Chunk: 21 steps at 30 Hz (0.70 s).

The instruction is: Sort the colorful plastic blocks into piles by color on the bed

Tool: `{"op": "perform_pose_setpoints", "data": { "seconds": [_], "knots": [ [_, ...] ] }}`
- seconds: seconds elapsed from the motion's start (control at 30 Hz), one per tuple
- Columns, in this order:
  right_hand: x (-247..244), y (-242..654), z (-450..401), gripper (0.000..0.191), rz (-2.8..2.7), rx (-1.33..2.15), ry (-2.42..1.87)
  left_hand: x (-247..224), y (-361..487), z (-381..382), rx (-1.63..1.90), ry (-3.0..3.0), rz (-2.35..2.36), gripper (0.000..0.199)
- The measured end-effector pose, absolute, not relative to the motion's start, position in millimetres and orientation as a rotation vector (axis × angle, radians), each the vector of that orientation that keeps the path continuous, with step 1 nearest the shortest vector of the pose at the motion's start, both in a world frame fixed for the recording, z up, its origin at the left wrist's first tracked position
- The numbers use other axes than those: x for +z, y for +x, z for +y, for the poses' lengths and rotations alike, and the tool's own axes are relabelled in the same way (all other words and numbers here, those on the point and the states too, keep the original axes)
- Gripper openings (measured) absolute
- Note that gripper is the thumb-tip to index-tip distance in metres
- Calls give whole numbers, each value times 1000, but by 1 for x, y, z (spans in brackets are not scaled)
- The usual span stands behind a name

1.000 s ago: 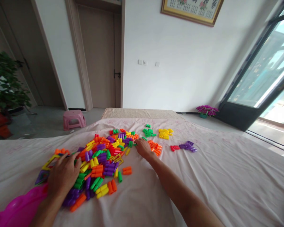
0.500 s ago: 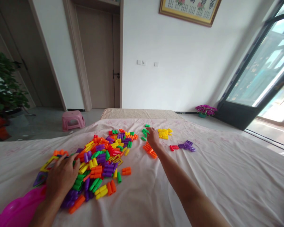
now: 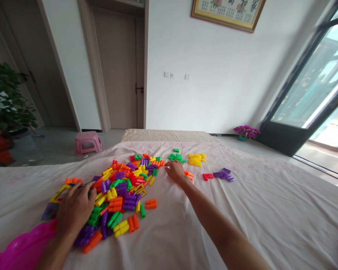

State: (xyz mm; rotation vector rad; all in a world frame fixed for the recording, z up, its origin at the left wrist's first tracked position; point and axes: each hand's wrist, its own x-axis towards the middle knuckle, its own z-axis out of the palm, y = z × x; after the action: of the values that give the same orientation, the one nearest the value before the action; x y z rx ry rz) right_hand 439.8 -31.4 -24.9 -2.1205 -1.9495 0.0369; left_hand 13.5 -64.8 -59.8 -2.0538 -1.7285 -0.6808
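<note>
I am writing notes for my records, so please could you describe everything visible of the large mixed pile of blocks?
The large mixed pile lies on the pale cloth, loose and overlapping, with pieces pointing many ways. Its short, tube-like pieces are red, orange, yellow, green and purple, some side by side in rows, and look like glossy plastic. A flat yellow frame shows among them. The left hand rests at its left edge; the right hand is near its far right end, contact unclear.
</note>
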Motion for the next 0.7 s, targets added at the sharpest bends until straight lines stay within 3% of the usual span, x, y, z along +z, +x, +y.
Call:
{"op": "perform_pose_setpoints", "data": {
  "seconds": [0.1,0.3,0.7],
  "knots": [
    [-28,419,-35,29,-2014,66,-2070,-59,14,-65,-676,-2051,-1725,54],
    [-35,390,-33,40,-1947,59,-2071,-60,14,-64,-681,-2042,-1735,53],
    [-37,405,-39,29,-1733,225,-1958,-61,13,-64,-709,-2069,-1740,53]
  ]
}}
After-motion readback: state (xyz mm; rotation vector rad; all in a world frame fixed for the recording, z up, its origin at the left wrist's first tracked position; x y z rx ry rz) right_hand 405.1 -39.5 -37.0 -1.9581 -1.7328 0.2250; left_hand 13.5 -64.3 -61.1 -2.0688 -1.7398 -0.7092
